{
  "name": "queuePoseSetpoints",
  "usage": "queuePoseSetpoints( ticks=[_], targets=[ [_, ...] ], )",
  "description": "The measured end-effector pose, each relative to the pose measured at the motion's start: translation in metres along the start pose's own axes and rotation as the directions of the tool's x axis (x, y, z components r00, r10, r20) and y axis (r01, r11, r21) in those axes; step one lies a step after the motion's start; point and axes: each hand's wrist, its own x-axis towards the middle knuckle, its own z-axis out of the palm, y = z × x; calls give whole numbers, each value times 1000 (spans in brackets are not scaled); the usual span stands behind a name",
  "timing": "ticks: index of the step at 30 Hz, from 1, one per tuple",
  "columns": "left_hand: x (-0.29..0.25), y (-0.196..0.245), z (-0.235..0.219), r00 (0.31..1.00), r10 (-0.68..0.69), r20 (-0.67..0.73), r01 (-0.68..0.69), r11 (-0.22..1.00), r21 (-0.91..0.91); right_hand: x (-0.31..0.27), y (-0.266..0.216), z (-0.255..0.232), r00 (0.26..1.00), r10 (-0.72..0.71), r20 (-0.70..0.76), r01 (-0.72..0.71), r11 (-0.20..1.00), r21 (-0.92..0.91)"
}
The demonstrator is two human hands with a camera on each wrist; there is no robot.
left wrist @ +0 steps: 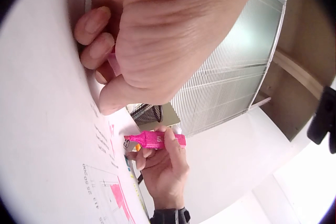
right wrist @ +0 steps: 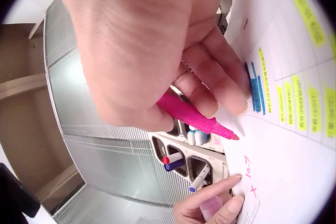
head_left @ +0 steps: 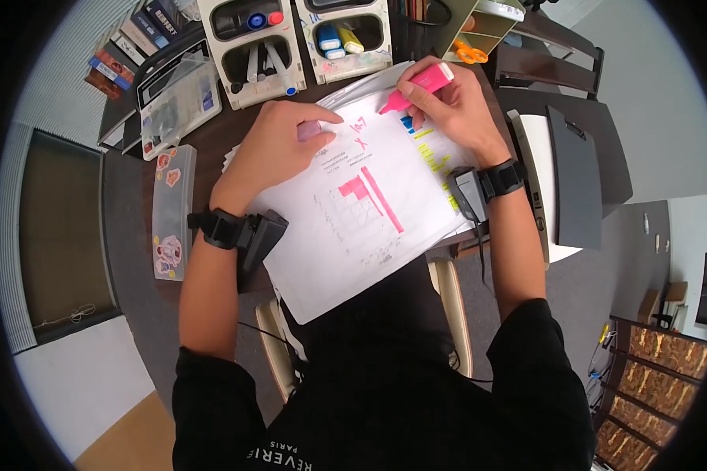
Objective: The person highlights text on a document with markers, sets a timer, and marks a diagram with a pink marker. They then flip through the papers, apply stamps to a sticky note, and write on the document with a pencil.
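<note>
My right hand (head_left: 462, 106) pinches a pink highlighter (head_left: 432, 79) by its barrel, its uncapped tip close over the top of a white printed sheet (head_left: 306, 275). Beside the tip are pink handwritten marks (head_left: 359, 125); lower down, a printed chart carries pink blocks (head_left: 381, 200). On the left part of the sheet rests my left hand (head_left: 279, 149), thumb and index finger touching the paper. A translucent pink cap (right wrist: 211, 208) sits held in its curled fingers. Under my right hand lies another sheet with yellow highlighting (right wrist: 299, 98) and a blue patch (right wrist: 256, 90).
Two white pen organizers (head_left: 297, 82) with markers stand at the back. Orange scissors (head_left: 471, 53) hang at a green holder. A clear stickered case (head_left: 173, 220) lies on the left, near an open plastic box (head_left: 161, 125) and books (head_left: 126, 47). A dark grey panel (head_left: 577, 180) is at right.
</note>
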Motion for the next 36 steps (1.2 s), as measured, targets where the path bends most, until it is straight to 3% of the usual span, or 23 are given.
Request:
queuePoseSetpoints(
  ticks=[9,23,29,36],
  targets=[
    [1,-1,0,1000,-18,7,18,1000,-18,0,-2,-2,996,19,86,-14,998,-64],
    [-1,2,0,999,-31,19,32,999,-10,0,1,0,998,47,46,-45,998,-49],
    [1,0,2,999,37,-33,-38,999,-39,-1,1,-3,997,44,57,-42,998,-48],
    [0,-1,2,999,-38,12,38,999,-36,-2,-1,-4,999,28,31,-25,996,-88]
  ],
)
